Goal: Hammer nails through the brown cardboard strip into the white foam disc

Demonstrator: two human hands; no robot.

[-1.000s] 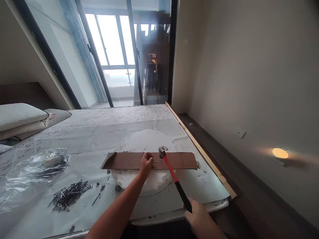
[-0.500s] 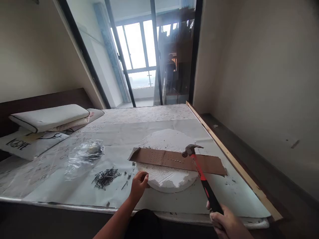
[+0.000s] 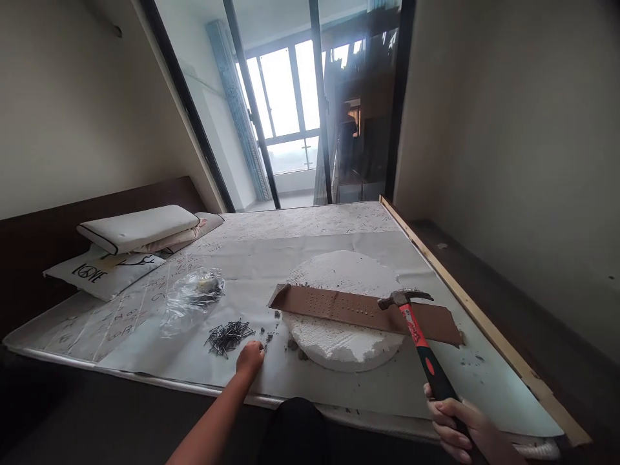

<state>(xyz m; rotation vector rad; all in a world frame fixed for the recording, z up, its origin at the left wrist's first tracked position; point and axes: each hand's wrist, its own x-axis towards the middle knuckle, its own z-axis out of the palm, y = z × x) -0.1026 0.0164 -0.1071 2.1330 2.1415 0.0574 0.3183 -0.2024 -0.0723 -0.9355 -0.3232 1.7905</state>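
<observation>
The right hand [image 3: 455,423] is wrapped firmly around the black end of the hammer [image 3: 420,339], low on the handle. The red shaft slants up and away, so the steel head hangs just above the right part of the brown strip [image 3: 339,307]. That strip, dotted with rows of small holes or nail heads, lies across a white foam disc [image 3: 339,345] on the paper-covered bed [image 3: 387,391]. The hammer looks head-heavy and stiff. Held at the far end of the handle it gets the most swing but the least fine control, while a hold nearer the red section would steady it. The left hand [image 3: 250,356] rests fingers-down on the paper, just beside a loose heap of dark nails [image 3: 227,334]. Its fingers are bent, but I cannot tell whether they pinch a nail or are merely closing. The nails are thin, hard, light and pointed, and they lie tangled, so one is probably best taken by the shank with thumb and fingertip, clear of the tip. The foam looks crumbly and soft, with chipped edges and dark bits scattered around it, whereas the strip looks thin and stiff enough to bridge the disc. A crumpled clear plastic bag [image 3: 191,297] sits beyond the nails, and pillows [image 3: 138,227] are stacked at the far left.
</observation>
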